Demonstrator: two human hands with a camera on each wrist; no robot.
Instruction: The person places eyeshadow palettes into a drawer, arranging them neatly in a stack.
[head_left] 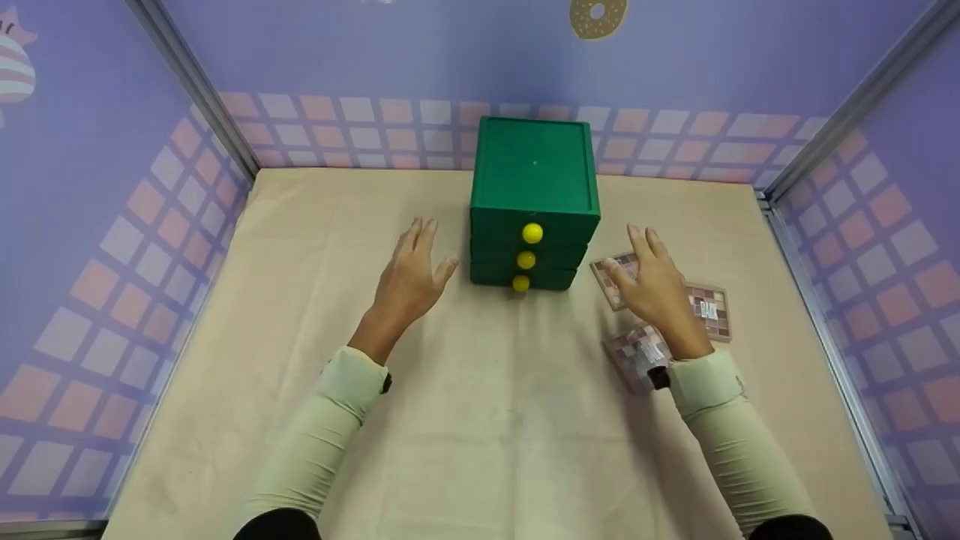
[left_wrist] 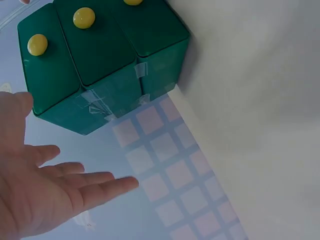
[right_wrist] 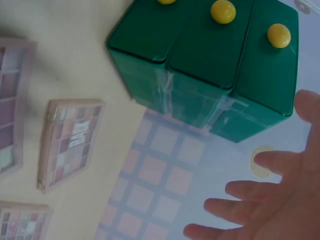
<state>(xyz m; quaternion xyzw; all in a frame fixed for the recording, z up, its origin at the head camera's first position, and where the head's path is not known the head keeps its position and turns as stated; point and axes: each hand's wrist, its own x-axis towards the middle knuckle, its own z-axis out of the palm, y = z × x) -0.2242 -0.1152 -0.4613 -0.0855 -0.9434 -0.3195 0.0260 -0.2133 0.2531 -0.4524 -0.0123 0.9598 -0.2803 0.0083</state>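
Observation:
A green box of three stacked drawers (head_left: 534, 169) stands toward the back of the table, each drawer with a round yellow knob (head_left: 532, 233). To its left my left hand (head_left: 407, 281) hovers, fingers straight and nothing held; the left wrist view shows its palm facing up beside the drawers (left_wrist: 100, 45). My right hand (head_left: 656, 289) is held in the air right of the box, fingers also extended and holding nothing. Below and around it lie three checkered palettes: one at the back (head_left: 611, 289), one at the right (head_left: 716, 307), one nearer me (head_left: 630, 360).
Purple walls (head_left: 112, 187) with pink and white tile patterns enclose the table on the left, back and right. A pale cloth (head_left: 450, 465) covers the tabletop. Metal frame bars (head_left: 825, 300) run along the edges.

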